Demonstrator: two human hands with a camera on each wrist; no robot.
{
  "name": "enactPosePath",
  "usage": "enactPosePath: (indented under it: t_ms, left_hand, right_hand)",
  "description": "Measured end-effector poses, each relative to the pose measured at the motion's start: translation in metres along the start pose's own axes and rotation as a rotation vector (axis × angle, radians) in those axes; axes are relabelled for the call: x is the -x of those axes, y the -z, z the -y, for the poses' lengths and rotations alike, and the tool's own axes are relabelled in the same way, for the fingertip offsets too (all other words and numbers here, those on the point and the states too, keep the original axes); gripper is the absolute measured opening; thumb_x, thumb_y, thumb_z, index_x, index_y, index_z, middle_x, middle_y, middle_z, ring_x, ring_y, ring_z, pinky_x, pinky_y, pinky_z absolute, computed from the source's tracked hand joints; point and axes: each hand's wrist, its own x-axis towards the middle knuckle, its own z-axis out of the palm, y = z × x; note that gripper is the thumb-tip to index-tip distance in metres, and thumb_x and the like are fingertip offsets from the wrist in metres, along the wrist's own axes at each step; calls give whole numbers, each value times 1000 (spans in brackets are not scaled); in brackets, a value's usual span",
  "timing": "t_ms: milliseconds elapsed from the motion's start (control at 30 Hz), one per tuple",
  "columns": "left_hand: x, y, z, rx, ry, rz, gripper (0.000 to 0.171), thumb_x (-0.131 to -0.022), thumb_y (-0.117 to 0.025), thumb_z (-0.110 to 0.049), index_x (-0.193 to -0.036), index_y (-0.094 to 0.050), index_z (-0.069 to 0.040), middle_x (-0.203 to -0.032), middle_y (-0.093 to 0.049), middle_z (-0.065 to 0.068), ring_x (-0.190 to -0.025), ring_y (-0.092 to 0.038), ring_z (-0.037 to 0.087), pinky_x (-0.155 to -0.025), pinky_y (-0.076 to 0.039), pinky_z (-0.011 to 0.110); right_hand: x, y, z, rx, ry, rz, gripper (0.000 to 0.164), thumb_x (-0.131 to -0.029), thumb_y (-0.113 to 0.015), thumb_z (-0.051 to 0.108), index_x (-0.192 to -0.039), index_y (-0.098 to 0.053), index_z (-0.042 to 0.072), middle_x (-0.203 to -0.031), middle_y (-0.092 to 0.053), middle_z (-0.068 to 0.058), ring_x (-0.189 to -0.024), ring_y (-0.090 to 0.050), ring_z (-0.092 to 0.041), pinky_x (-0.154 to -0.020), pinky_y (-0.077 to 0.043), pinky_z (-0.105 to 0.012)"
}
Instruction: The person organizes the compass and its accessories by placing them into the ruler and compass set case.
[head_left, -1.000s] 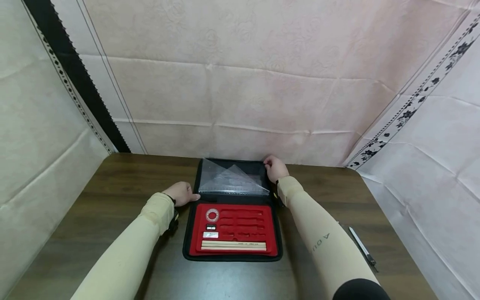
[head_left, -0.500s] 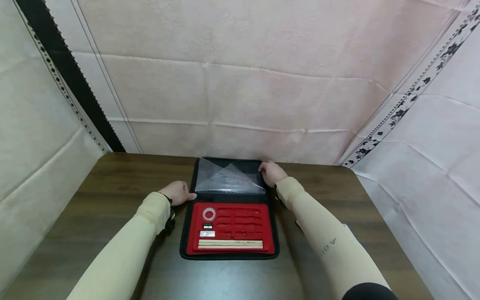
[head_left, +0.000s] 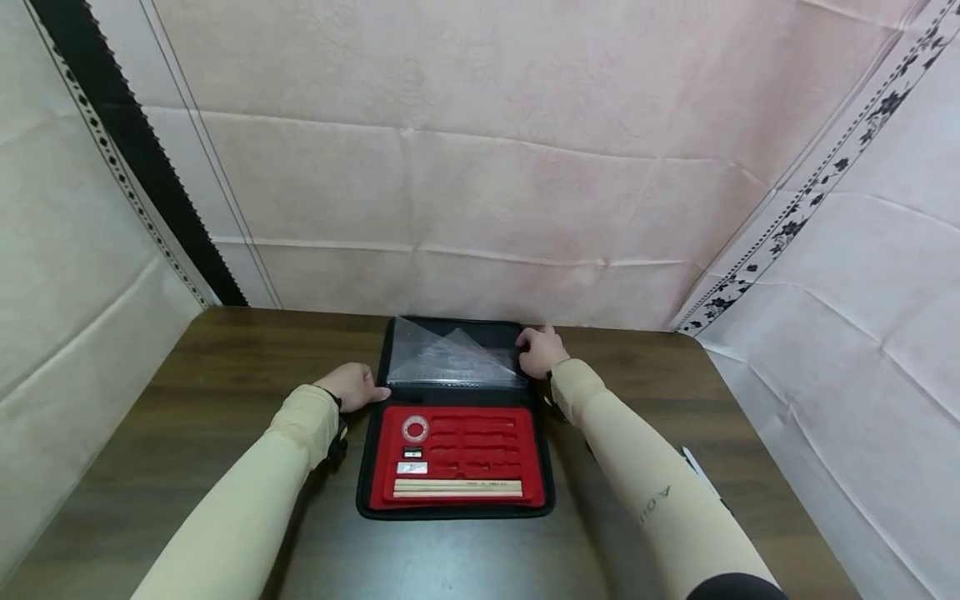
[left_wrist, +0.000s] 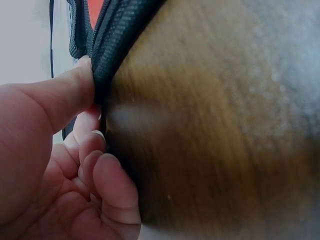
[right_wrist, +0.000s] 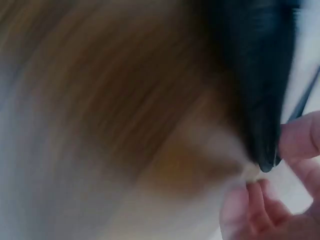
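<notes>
A black zippered case (head_left: 454, 514) lies open on the desk (head_left: 247, 358), the left-hand grip (head_left: 352, 386) pinching its edge beside the fold (head_left: 457, 397), the right-hand grip (head_left: 542, 353) pinching the lid's (head_left: 498, 335) right edge.

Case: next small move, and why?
Probably raise the lid a little with the right hand: it lies open, that hand grips its right edge, and the left hand pinches the case's left edge, so could steady it.

The head view looks forward and down from above — the wrist views sit close by the left hand (head_left: 354, 387) and right hand (head_left: 542, 352), all sharing the case (head_left: 455, 514) and tabletop (head_left: 232, 379).
</notes>
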Motion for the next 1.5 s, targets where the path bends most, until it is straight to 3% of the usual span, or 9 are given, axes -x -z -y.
enactPosePath:
  t_ms: [133, 433, 633, 700, 1033, 1167, 1300, 1500]
  left_hand:
    - [-1, -1, 1, 4, -2, 2, 34, -92, -65, -35, -77, -53, -6, -67, -51, 6, -64, -48, 20, -58, -38, 31]
    - [-2, -1, 2, 9, 10, 0, 34, -92, -65, -35, -78, -52, -7, -67, -51, 7, -65, -49, 20, -59, -39, 32]
    - [-2, -1, 2, 0, 6, -14, 34, -92, -65, -35, -78, -53, -7, -67, -52, 7, -66, -50, 20, -59, -39, 31]
    - [-2, -1, 2, 0, 5, -13, 34, -92, -65, -34, -78, -53, -6, -67, -52, 7, -65, -50, 21, -59, -39, 31]
    - [-1, -2, 0, 2, 11, -11, 33, -93, -65, -34, -78, -53, -7, -68, -52, 7, -66, -49, 20, -59, -38, 31]
    - [-1, -2, -2, 3, 13, -6, 33, -93, -64, -34, -79, -53, -6, -68, -52, 7, -66, -49, 20, -59, -38, 31]
    - [-1, -1, -2, -2, 6, -2, 33, -93, -64, -35, -79, -54, -6, -68, -52, 7, -66, -50, 20, -59, -39, 31]
    - [-1, 1, 0, -9, -1, 5, 33, -93, -64, -36, -80, -54, -6, -70, -53, 8, -68, -50, 21, -60, -39, 31]
  right_hand:
    - [1, 4, 3, -125, -61, 71, 25, -95, -50, 14, -118, -58, 10, -135, -36, -21, -117, -40, -31, -86, -40, -41]
    - [6, 11, 15, -61, -58, 37, 23, -92, -50, 13, -111, -58, 2, -118, -49, -19, -94, -51, -28, -79, -45, -40]
    - [3, 10, 6, -215, -20, 41, 23, -94, -49, 8, -109, -67, 3, -116, -62, -14, -100, -55, -26, -86, -44, -39]
    - [3, 10, 2, -217, -20, 37, 25, -95, -47, 7, -110, -67, 4, -118, -62, -13, -102, -54, -25, -88, -43, -38]
    - [-2, 8, -3, -73, 24, -7, 20, -93, -50, 6, -105, -65, 3, -106, -63, -13, -94, -56, -26, -86, -45, -40]
    - [-2, 10, -6, -96, 22, 26, 18, -93, -49, 5, -104, -64, 6, -111, -62, -12, -100, -56, -26, -90, -44, -40]
    - [1, 13, -7, -142, 28, 62, 24, -94, -47, 4, -111, -64, 7, -123, -60, -14, -115, -53, -27, -98, -41, -43]
    - [3, 9, -5, -6, 120, 48, 38, -95, -44, 3, -129, -61, 9, -128, -56, -17, -115, -50, -25, -92, -42, -38]
